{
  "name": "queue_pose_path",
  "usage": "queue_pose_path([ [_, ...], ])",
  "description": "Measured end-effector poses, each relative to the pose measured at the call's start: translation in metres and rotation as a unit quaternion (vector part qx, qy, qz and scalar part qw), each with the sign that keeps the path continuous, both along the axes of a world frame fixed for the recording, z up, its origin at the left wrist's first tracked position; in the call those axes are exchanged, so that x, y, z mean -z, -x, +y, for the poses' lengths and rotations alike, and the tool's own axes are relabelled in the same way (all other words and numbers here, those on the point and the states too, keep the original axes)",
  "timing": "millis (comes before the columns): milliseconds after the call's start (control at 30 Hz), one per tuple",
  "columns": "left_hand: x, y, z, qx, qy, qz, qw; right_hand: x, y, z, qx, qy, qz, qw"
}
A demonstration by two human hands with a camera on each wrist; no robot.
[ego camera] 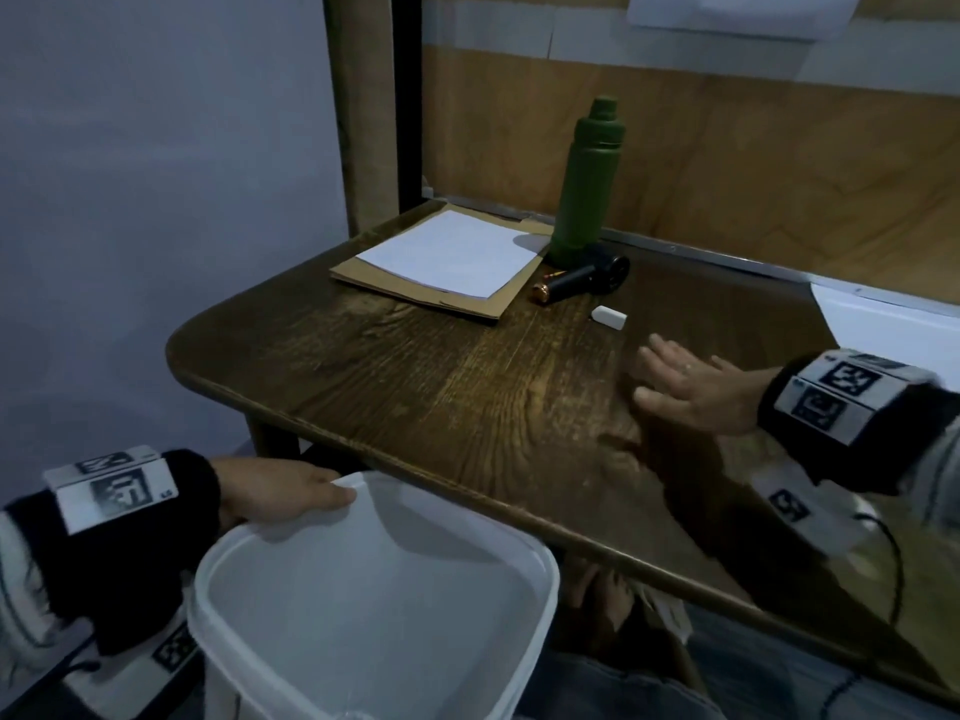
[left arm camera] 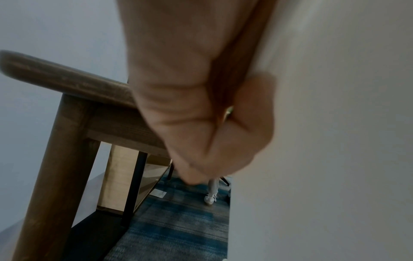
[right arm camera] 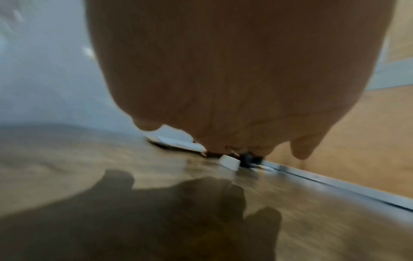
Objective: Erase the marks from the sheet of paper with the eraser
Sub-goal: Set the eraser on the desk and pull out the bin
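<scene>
A white sheet of paper [ego camera: 451, 252] lies on a brown cardboard pad [ego camera: 415, 292] at the far left of the dark wooden table [ego camera: 441, 397]. A small white eraser [ego camera: 609, 318] [right arm camera: 229, 162] lies on the table to the right of the pad. My right hand [ego camera: 685, 387] [right arm camera: 223, 88] hovers flat and open just above the table, a little nearer than the eraser, holding nothing. My left hand [ego camera: 283, 491] [left arm camera: 201, 114] grips the rim of a white plastic bin [ego camera: 374, 605] held below the table's front edge.
A green bottle [ego camera: 587, 184] stands behind the pad, with a black gadget [ego camera: 584, 280] lying at its foot. A wooden panel [ego camera: 727, 148] backs the table; a white surface [ego camera: 893, 314] lies at the right. Under the table are a table leg [left arm camera: 51, 176] and a blue carpet [left arm camera: 178, 220].
</scene>
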State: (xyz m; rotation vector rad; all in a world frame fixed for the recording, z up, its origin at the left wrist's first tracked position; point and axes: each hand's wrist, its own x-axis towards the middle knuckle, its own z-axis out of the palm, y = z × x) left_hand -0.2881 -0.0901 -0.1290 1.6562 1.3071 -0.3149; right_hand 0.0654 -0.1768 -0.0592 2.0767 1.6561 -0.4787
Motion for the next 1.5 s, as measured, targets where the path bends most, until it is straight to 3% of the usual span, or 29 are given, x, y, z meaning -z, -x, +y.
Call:
queue_pose_path([
  [100,-0.001,-0.003,-0.002,0.005,0.001,-0.001,1.0,0.014,-0.045,0.011,0.083,0.003,-0.044,0.996],
  [200,0.0,-0.005,-0.003,-0.006,-0.003,-0.005,1.0,0.025,-0.046,0.013,0.102,0.012,-0.029,0.994],
  [367,-0.003,-0.009,-0.007,-0.024,-0.017,0.011,1.0,0.044,0.018,-0.007,-0.05,-0.025,-0.01,0.998],
  [467,-0.006,-0.015,-0.011,-0.015,-0.01,0.011,1.0,0.044,0.06,-0.025,-0.137,0.009,0.008,0.991],
  [633,-0.007,-0.021,-0.015,-0.011,0.001,0.006,1.0,0.052,0.115,-0.056,-0.237,-0.018,0.06,0.97],
  [733,-0.005,-0.019,-0.015,-0.02,-0.001,-0.001,1.0,0.038,0.141,-0.065,-0.29,0.094,0.121,0.945],
  [800,-0.004,-0.017,-0.015,-0.016,-0.001,-0.002,1.0,0.024,0.153,-0.064,-0.276,0.158,0.213,0.924],
  [833,-0.004,-0.017,-0.015,-0.011,-0.003,0.001,1.0,0.024,0.155,-0.062,-0.275,0.139,0.247,0.919],
  [967,-0.006,-0.014,-0.017,-0.014,-0.002,0.001,1.0,0.037,0.157,-0.052,-0.319,-0.085,0.237,0.914],
  [1067,-0.007,-0.012,-0.018,-0.021,-0.008,0.004,1.0,0.042,0.156,-0.041,-0.307,-0.156,0.23,0.91],
  [1133,-0.006,-0.011,-0.018,-0.025,-0.007,0.0,1.0,0.042,0.157,-0.034,-0.307,-0.122,0.228,0.916],
  [1267,-0.004,-0.007,-0.015,-0.026,-0.005,-0.009,1.0,0.039,0.165,-0.025,-0.348,0.042,0.169,0.921],
  [1400,0.001,0.003,-0.005,-0.024,-0.013,-0.01,1.0,0.017,0.167,-0.018,-0.296,-0.026,0.2,0.934],
  [1500,0.015,0.01,0.005,-0.032,-0.023,-0.013,0.999,-0.007,0.155,-0.013,-0.21,-0.077,0.251,0.942],
])
